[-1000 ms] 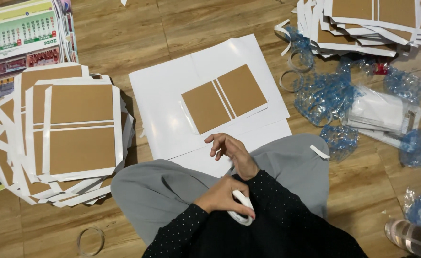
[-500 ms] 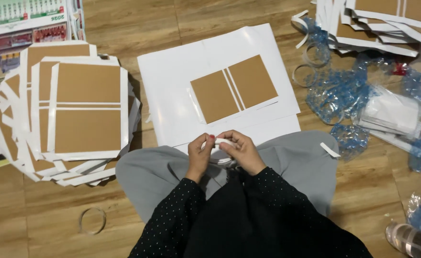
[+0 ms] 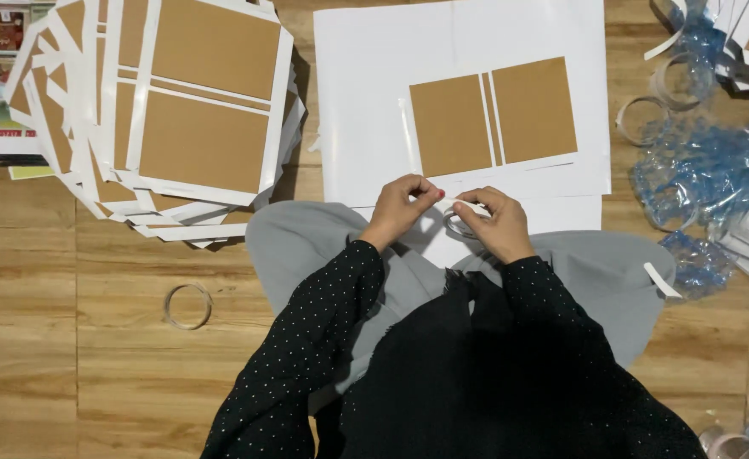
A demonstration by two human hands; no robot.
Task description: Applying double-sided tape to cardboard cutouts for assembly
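My right hand point(image 3: 495, 223) grips a small roll of white tape point(image 3: 459, 223) over my lap. My left hand point(image 3: 402, 206) pinches the free end of the tape, just left of the roll. Right in front of both hands lies a large white sheet point(image 3: 366, 102) with two brown cardboard panels point(image 3: 493, 115) stuck on it side by side, a narrow white gap between them. I sit on a wooden floor in grey trousers and a black dotted top.
A fanned stack of finished white sheets with brown panels point(image 3: 170, 110) lies at the left. An empty tape ring point(image 3: 187, 306) sits on the floor at lower left. Crumpled blue plastic wrap point(image 3: 697, 170), more tape rings point(image 3: 642, 119) and another sheet stack lie at the right.
My left hand came back from the sheet's edge to join the right hand over my lap. Both hands now work the tape roll, and the view has shifted closer.
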